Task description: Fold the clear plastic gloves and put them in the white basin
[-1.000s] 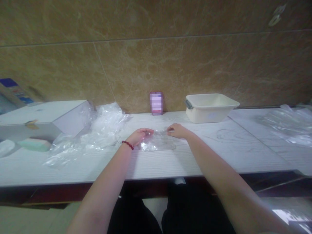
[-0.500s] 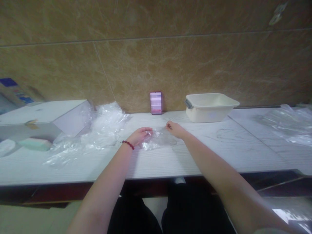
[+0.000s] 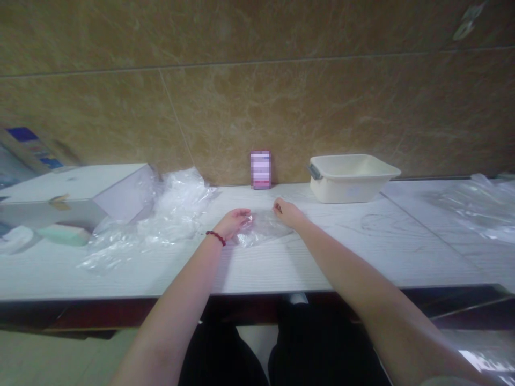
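Pinching clear plastic bag (image 3: 263, 228) on table (image 3: 362, 257) — left hand (image 3: 235, 221), right hand (image 3: 286, 213)

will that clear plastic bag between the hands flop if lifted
Probably floppy: the clear plastic bag lies crinkled and flat on the table. Likely very light, being thin film, so a push may crumple or slide it. With the left hand and right hand at its far edge, its middle would likely sag.
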Available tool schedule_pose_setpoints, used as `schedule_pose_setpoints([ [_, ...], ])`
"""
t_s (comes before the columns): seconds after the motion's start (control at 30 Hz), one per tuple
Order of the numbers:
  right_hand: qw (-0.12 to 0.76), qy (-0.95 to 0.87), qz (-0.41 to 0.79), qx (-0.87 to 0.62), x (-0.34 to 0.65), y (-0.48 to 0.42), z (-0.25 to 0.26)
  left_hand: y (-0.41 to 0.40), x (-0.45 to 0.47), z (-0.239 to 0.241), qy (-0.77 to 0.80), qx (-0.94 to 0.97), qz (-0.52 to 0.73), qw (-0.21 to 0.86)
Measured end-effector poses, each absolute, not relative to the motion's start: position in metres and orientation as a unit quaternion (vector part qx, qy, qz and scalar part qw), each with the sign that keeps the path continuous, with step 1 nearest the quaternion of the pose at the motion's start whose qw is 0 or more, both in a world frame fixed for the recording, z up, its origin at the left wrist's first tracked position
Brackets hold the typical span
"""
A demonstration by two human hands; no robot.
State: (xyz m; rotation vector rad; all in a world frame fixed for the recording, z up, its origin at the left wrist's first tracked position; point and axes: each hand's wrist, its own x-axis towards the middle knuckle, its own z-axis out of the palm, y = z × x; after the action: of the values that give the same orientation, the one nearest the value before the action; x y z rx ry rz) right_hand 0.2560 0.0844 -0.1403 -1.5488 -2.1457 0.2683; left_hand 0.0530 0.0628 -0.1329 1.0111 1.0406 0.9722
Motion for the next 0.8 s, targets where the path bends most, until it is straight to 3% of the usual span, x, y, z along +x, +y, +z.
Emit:
schedule_pose_setpoints([
  [0.2,0.218,-0.763,0.085,-0.602,0.251,0.089,-0.143,0.069,0.054,-0.139,0.463,0.447,0.478,0.597],
  [0.47,0.212,-0.751,0.07,-0.621,0.25,0.085,-0.142,0.073,0.021,-0.131,0.664,0.497,0.48,0.285],
  [0.63,0.213,-0.751,0.078,-0.62,0.249,0.083,-0.141,0.056,0.013,-0.123,0.675,0.445,0.4,0.433],
  [0.8,0.228,-0.752,0.083,-0.613,0.25,0.083,-0.142,0.047,0.03,-0.12,0.632,0.47,0.419,0.451],
])
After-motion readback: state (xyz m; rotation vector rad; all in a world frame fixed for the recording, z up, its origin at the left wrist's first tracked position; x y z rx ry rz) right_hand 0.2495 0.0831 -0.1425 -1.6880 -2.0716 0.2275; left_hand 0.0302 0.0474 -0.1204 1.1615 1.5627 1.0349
